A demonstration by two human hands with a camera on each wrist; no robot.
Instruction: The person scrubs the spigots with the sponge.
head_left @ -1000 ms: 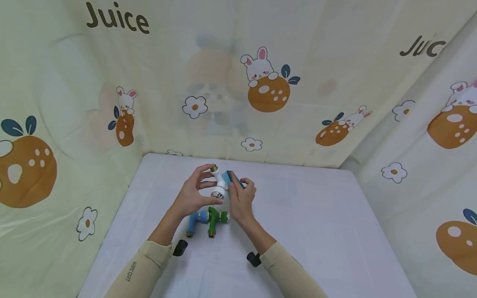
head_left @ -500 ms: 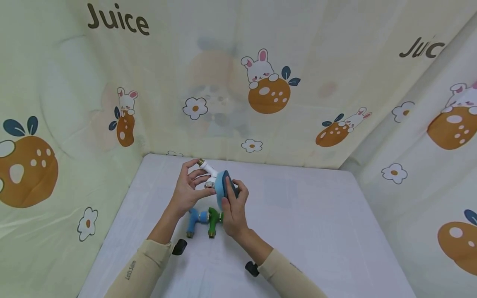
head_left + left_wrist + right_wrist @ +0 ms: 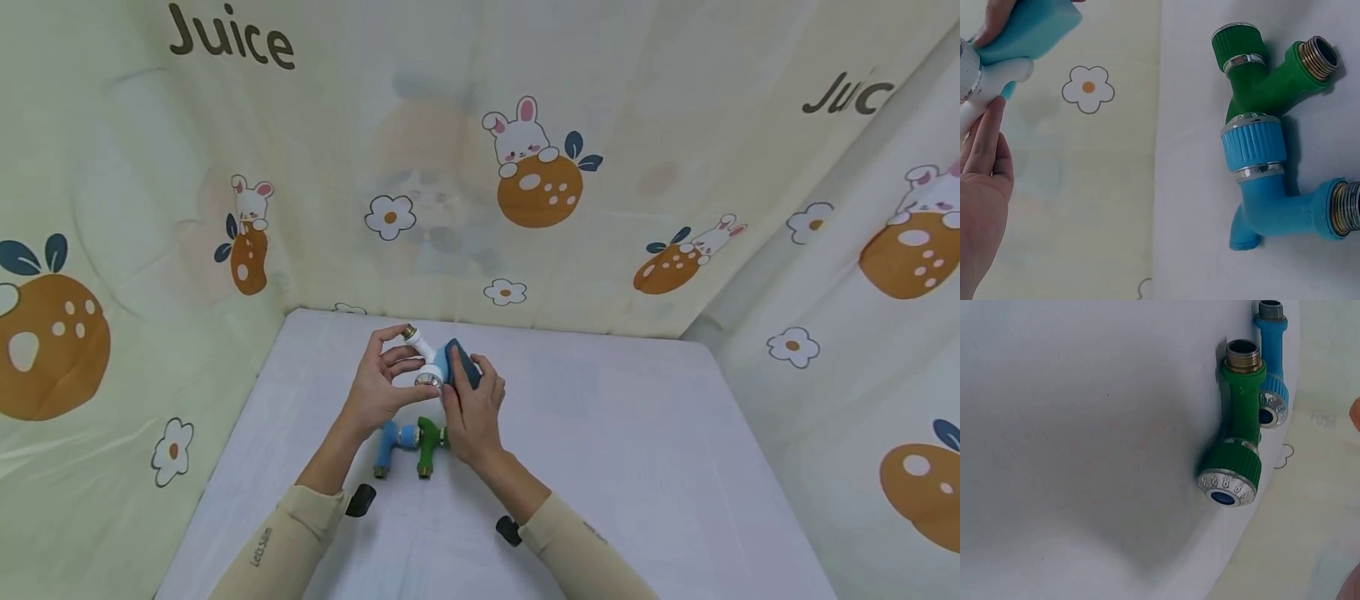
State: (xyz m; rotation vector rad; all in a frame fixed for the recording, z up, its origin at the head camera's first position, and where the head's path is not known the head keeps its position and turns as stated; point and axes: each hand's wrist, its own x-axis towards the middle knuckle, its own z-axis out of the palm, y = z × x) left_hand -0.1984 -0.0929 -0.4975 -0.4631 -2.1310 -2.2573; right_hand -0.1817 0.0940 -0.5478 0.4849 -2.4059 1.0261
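— While raised above the white table (image 3: 637,467), left hand (image 3: 382,387) curled round a white tap (image 3: 425,358), fingertips pinching near its brass end at about 12 o'clock. Right hand (image 3: 468,412) wrapped round a blue sponge (image 3: 459,367), pressed against the tap's body from 3 o'clock.

— Hands together, then?

— Nearly touching, meeting on the tap near the table's middle, slightly toward the far edge. In the left wrist view, sponge (image 3: 1032,28) seen lying against the white tap (image 3: 988,81), one fingertip on the sponge's end.

— And below?

— Lying flat at 6 o'clock of the hands: green tap (image 3: 427,442) and blue tap (image 3: 390,442), just beside each other, knobs touching, threaded ends pointing toward the near edge. Same pair in the wrist views, green (image 3: 1235,444) ahead of blue (image 3: 1270,369).

— Room to move?

— Wide bare cloth from 2 to 5 o'clock; narrower strip at 9 o'clock before the left edge. Printed curtain (image 3: 525,167) hanging close behind the far edge and along both sides.

— Arms?

— Forearms in beige sleeves (image 3: 285,533) coming up from 7 and 5 o'clock, wrists bent inward, palms facing each other.
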